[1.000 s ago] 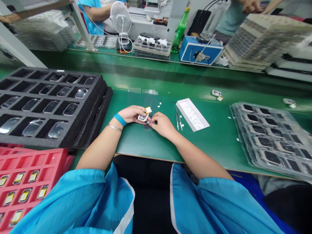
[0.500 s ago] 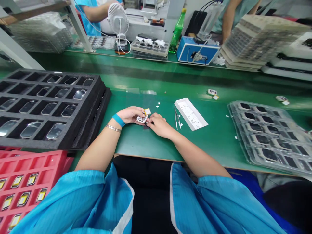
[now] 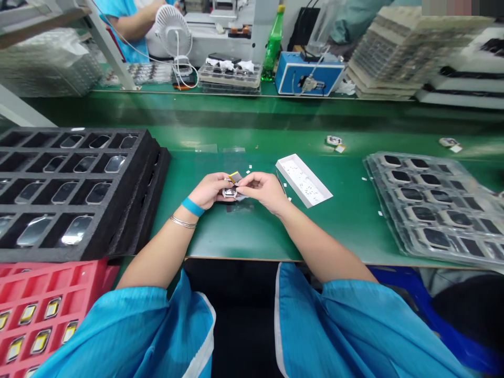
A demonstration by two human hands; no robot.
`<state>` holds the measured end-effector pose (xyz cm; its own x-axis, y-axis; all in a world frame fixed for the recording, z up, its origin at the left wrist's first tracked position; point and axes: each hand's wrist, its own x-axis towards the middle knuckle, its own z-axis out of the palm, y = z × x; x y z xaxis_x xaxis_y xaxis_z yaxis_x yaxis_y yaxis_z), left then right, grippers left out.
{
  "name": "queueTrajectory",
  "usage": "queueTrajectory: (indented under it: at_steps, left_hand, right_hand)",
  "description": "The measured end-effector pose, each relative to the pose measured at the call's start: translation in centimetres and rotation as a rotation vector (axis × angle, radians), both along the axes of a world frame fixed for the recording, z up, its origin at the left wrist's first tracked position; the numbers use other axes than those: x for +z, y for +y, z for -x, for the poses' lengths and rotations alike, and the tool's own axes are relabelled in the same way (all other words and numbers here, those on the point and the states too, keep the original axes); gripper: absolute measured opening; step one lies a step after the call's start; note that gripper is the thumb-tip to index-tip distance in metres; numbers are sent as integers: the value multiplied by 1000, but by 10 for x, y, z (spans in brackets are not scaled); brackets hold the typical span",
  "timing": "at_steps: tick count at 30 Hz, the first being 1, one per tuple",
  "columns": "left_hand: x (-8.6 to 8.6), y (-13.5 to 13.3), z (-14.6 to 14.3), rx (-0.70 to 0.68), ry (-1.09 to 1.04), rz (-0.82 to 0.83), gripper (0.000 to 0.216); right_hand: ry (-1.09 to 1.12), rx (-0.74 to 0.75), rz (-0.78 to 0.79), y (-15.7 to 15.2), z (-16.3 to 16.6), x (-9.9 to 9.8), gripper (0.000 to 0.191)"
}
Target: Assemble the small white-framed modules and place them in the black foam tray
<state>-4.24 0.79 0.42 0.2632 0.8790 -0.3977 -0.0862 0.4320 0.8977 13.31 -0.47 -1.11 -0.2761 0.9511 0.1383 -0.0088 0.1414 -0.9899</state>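
My left hand (image 3: 210, 190) is closed around a small white device part (image 3: 229, 192) that has a yellow-edged piece (image 3: 235, 176) sticking up from it. It is held just above the green table (image 3: 252, 231). My right hand (image 3: 263, 190) meets it from the right, with fingertips pinched at the part's top edge. A dark small patch (image 3: 236, 207) lies on the table just under both hands. A blue band and a thin bracelet are on my left wrist.
Black foam trays (image 3: 74, 184) with shiny parts sit at the left, a red tray (image 3: 47, 310) at the lower left. A white box (image 3: 303, 179) and tweezers lie right of my hands. Clear blister trays (image 3: 433, 210) fill the right side. Other people work across the belt.
Both hands have lifted slightly off the table with the part. My right hand's fingers have moved up to pinch at its top. The view has shifted a little.
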Motion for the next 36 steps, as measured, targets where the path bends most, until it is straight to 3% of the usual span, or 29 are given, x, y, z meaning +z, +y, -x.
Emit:
queueTrajectory:
  at_steps: [5, 10, 18, 31, 36]
  left_hand:
    - [1, -5, -9, 35, 7, -10, 14]
    - [4, -6, -12, 73, 33, -1, 10]
    - [1, -6, -12, 85, 33, 18, 11]
    - [1, -7, -14, 80, 30, -2, 11]
    - [-1, -8, -15, 102, 3, -32, 14]
  right_hand:
    - [-105, -104, -132, 0, 1, -7, 24]
    - [-237, -89, -301, -6, 1, -2, 11]
    - [-269, -83, -335, -6, 4, -2, 23]
    - [-395, -51, -370, -8, 7, -5, 22]
    - [-639, -216, -523, -7, 6, -4, 22]
